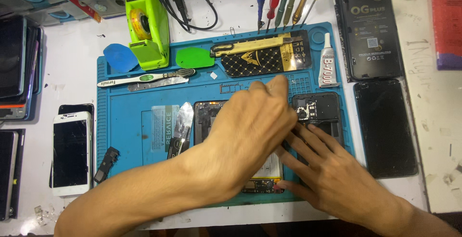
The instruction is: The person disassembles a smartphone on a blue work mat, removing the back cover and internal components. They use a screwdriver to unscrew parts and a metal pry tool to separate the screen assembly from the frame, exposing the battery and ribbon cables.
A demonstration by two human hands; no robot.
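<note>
An opened phone [207, 116] with its battery and circuit board exposed lies on the blue work mat [125, 121]. My left hand [252, 126] hovers over it with fingers curled, blurred by motion; whether it grips anything is hidden. My right hand [322, 169] lies flat with fingers spread, pressing on the phone's lower right edge and touching a black back cover [317, 109] beside it. The lower board of the phone [262, 185] shows under my left wrist.
On the mat lie a green tape dispenser [147, 25], blue [120, 56] and green [195, 58] picks, a toothbrush [144, 78], a metal pry tool [182, 126], a glue tube [328, 59] and a black packet [264, 56]. Screwdrivers [284, 1] stand behind. Phones [71, 153] and black screens [385, 126] flank the mat.
</note>
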